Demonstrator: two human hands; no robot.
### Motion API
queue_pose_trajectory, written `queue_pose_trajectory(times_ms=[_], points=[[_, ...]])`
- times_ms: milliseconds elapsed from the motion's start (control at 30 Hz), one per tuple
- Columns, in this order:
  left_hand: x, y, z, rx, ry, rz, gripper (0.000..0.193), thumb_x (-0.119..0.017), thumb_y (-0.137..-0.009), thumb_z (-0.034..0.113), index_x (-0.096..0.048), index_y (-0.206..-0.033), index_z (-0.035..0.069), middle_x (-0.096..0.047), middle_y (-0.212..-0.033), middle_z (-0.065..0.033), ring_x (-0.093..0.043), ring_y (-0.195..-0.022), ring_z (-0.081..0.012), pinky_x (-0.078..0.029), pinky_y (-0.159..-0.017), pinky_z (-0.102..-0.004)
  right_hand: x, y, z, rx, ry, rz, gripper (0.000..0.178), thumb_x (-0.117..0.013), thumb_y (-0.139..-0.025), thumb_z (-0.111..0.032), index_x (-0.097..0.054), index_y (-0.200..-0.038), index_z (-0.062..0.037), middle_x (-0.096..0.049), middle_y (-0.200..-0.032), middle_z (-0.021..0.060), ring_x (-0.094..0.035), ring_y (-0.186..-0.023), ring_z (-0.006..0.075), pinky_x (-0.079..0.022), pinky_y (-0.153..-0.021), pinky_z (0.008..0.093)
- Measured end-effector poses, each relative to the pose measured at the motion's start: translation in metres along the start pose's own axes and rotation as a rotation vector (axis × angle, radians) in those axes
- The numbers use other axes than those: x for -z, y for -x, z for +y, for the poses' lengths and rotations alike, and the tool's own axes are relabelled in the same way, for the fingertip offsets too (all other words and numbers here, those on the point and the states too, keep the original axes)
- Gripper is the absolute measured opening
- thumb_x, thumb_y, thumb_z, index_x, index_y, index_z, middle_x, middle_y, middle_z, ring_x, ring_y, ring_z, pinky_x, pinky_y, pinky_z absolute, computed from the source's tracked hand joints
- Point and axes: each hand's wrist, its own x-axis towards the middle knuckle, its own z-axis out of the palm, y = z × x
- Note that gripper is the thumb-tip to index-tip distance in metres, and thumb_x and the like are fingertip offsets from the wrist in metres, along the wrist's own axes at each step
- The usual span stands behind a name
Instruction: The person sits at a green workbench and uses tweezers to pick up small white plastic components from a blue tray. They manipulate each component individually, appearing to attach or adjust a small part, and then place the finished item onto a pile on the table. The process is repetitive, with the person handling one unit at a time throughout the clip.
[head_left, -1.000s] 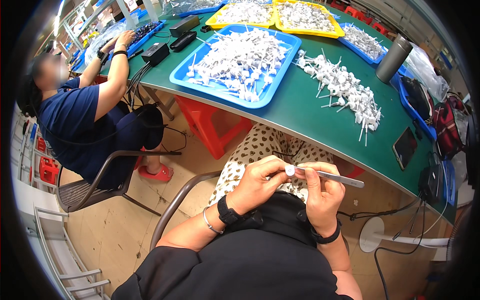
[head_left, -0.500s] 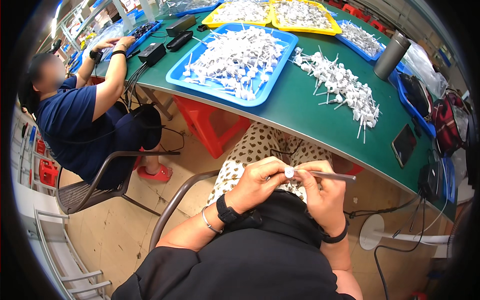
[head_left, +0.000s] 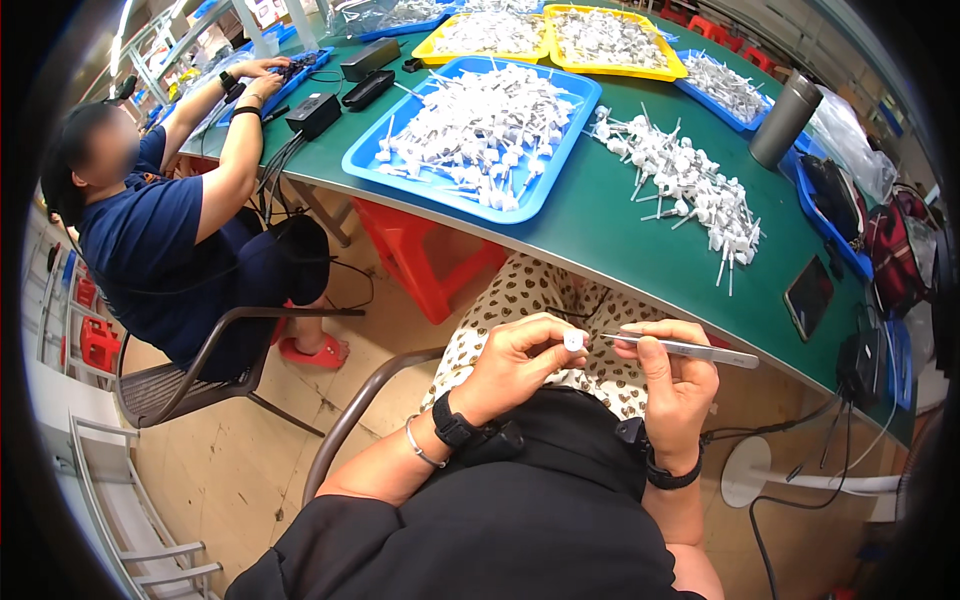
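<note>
Watching from the far end of the link; clock read from the wearer's hands, 12 straight ahead. Left hand (head_left: 515, 362): thumb and forefinger pinch a part (head_left: 574, 341), smooth, white, its rounded face up, held above the lap. Right hand (head_left: 672, 378): grasping tweezers (head_left: 712, 352), slim grey metal with a satin shine, tips toward 9, flat end out toward 3. I can't make out whether the tips are closed together.

Beneath, trousers (head_left: 510, 300) of cream cloth, dotted with dark motifs. Ahead, a table (head_left: 600, 215), smooth green top, pale hard edge. At 11, a blue tray (head_left: 420, 192), glossy plastic, rounded corners, heaped with white pieces, thin stems bristling every way. At 1, a loose pile (head_left: 690, 185) of similar pieces, chunky heads, spindly stems, straight on the green. Beyond it, also near 1, a bottle (head_left: 787, 120): grey, cylindrical, leaning in my fisheye. Between 2 and 3, a phone (head_left: 808, 298), flat, dark-faced. Toward 10, a co-worker (head_left: 150, 230) in navy cloth, both arms stretched over the table.

Against half a second ago: the right hand has drawn off toward 3, taking the tweezers along; their tips, then at the part, now stand apart from it. The left pinch holds much as before.
</note>
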Motion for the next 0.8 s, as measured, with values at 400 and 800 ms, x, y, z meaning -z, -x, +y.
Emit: queue_pose_trajectory(times_ms=[400, 800], points=[[-0.001, -0.001, 0.005, -0.006, -0.133, 0.006, 0.011, -0.067, -0.093, -0.003, -0.071, -0.103, -0.004, -0.069, -0.1, -0.008, -0.073, -0.087, -0.015, -0.061, -0.076, -0.0264, -0.009, 0.002, 0.005, 0.009, 0.0, -0.037, 0.01, -0.064, -0.098, 0.003, -0.063, -0.107, 0.0075, -0.071, -0.1, 0.0128, -0.072, -0.088, 0.0181, -0.06, -0.082, 0.0283], [-0.001, 0.0, -0.002, -0.064, -0.194, 0.022, 0.011, -0.068, -0.093, -0.002, -0.072, -0.103, 0.0, -0.069, -0.096, -0.0063, -0.07, -0.082, -0.012, -0.056, -0.068, -0.0245, -0.012, 0.006, 0.016, 0.083, 0.136, -0.09, 0.009, -0.064, -0.098, 0.0, -0.064, -0.105, 0.0044, -0.071, -0.099, 0.0129, -0.071, -0.086, 0.0177, -0.059, -0.077, 0.0281]])
